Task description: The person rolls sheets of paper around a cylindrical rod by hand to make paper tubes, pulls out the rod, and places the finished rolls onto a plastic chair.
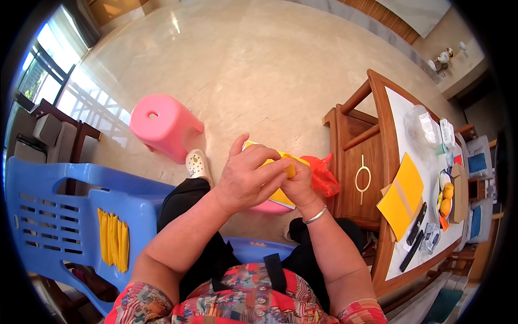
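Both of my hands are up in front of me, over a stack of yellow paper (pixel 279 198) that lies on a pink stool (pixel 272 207). A small piece of folded yellow paper (pixel 291 169) shows between them. My left hand (pixel 249 175) is pinched at the paper, its thumb sticking up and its fingertips meeting my right hand. Around the paper's lower part, my right hand (pixel 298 185) is closed, a silver bangle on its wrist. My fingers cover most of the piece. Several folded yellow paper strips (pixel 113 240) lie side by side on a blue plastic chair (pixel 81 202) at my left.
A pink stool (pixel 162 127) stands ahead on the left. Beside the paper stack is a red plastic bag (pixel 325 175). On the right, a wooden table (pixel 384 102) carries a yellow paper pack (pixel 402 197), black remotes (pixel 414 237), fruit (pixel 447 200) and a clear plastic bag (pixel 420 123).
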{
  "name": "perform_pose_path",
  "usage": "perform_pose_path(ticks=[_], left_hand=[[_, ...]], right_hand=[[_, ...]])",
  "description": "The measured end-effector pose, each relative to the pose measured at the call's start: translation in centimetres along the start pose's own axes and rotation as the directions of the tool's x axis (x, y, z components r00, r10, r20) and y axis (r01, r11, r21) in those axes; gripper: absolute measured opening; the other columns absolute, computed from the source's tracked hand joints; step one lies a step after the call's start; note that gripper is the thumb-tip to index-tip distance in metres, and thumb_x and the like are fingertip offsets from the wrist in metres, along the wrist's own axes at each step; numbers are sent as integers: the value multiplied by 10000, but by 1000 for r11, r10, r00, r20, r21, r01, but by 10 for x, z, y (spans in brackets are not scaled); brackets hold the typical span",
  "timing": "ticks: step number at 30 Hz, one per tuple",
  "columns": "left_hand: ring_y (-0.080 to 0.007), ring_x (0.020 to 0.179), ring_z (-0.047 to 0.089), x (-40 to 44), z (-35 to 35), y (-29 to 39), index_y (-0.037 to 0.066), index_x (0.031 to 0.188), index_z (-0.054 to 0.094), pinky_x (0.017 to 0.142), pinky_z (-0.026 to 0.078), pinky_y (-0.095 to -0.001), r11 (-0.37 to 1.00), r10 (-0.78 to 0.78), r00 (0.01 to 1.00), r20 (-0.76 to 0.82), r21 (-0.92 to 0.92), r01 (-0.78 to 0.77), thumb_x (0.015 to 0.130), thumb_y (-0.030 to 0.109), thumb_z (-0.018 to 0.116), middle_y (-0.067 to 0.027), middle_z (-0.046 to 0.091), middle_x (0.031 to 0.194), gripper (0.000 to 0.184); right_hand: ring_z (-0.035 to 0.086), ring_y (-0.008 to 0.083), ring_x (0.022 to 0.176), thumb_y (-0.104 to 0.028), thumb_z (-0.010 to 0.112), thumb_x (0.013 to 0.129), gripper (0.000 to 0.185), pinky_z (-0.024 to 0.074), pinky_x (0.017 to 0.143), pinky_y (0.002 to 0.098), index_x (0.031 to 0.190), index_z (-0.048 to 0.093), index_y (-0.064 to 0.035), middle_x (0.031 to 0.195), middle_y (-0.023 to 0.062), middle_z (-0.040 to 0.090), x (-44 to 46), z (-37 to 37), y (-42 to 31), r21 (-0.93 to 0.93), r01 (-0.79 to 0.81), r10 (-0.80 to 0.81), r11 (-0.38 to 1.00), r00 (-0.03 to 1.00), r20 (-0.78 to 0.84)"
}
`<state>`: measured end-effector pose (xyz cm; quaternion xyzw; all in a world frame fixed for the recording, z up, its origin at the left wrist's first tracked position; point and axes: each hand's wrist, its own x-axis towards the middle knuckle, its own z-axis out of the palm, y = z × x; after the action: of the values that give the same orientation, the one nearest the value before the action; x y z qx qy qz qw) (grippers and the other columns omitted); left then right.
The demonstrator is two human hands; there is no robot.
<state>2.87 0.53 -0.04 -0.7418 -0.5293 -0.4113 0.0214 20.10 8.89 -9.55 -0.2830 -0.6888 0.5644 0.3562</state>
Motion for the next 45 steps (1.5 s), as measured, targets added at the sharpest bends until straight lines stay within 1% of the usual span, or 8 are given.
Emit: perform_pose_path(ticks=[16, 25, 34, 37, 40, 42, 44, 45], left_hand=[[-197, 873, 671, -3, 9, -7, 157, 1118, 754, 1067, 383, -514, 999, 41, 994, -101, -18, -43, 773, 80, 808, -4, 697, 946, 357], [-204, 893, 678, -1, 8, -5, 175, 1082, 745, 1080, 374, -546, 998, 43, 997, -69, 41, -40, 792, 132, 813, -2, 692, 938, 301], [-217, 844, 682, -4, 6, -13, 156, 973, 696, 1096, 382, -592, 999, -24, 997, 76, -42, 27, 816, 160, 805, -13, 682, 840, 191], [-217, 829, 682, -8, 7, -18, 137, 930, 685, 1105, 381, -575, 996, -81, 992, 99, -27, 84, 825, 148, 811, -17, 677, 830, 165], [-203, 812, 679, -10, 8, -28, 108, 924, 698, 1079, 410, -539, 984, -179, 983, -49, -19, 178, 855, 150, 804, -13, 685, 832, 134], [-176, 794, 676, -6, 0, -41, 74, 923, 704, 1024, 476, -474, 965, -247, 944, -219, 30, 260, 893, 147, 792, -10, 691, 833, 119], [-144, 795, 691, -13, 8, -72, 30, 955, 699, 866, 546, -347, 797, -571, 760, -309, -430, 424, 937, 143, 759, -62, 721, 856, 129], [-129, 793, 682, -12, 2, -79, 16, 976, 696, 826, 542, -311, 727, -643, 704, -301, -530, 437, 949, 147, 752, -56, 717, 858, 145]], right_hand=[[658, 108, 926, -139, 767, 938, 214, 548, 819, 279, 1113, 712, -28, 1007, 18, 720, -2, 4, -8, 170, -184, 190, 968, 982, -19], [679, 129, 917, -245, 781, 929, 316, 552, 804, 302, 1144, 704, -27, 988, 44, 734, -4, 5, -11, 27, -105, 103, 994, 993, 55], [730, 264, 824, -295, 789, 890, 339, 569, 756, 366, 1099, 707, -41, 898, 129, 740, -3, 6, -4, -196, 68, -50, 978, 994, 93], [718, 263, 923, -278, 789, 889, 380, 567, 827, 364, 1170, 683, -45, 1006, 140, 729, -2, 3, -6, -315, 14, 35, 949, 988, 149], [679, 243, 1072, -241, 772, 905, 441, 531, 949, 341, 1262, 630, -24, 1174, 147, 689, 6, 3, -13, -388, 229, -249, 893, 968, -1], [621, 225, 1181, -214, 723, 963, 439, 472, 1046, 324, 1318, 580, 2, 1285, 118, 632, 15, -19, -1, -298, 104, -170, 949, 964, -204], [620, 201, 1133, -200, 674, 1012, 341, 472, 1028, 316, 1271, 604, 11, 1214, 77, 646, 26, -37, -10, 91, 62, -10, 994, 870, -493], [622, 183, 1092, -201, 660, 1025, 305, 480, 1006, 309, 1246, 618, 5, 1165, 62, 653, 27, -52, -9, 113, 26, 42, 993, 827, -561]])
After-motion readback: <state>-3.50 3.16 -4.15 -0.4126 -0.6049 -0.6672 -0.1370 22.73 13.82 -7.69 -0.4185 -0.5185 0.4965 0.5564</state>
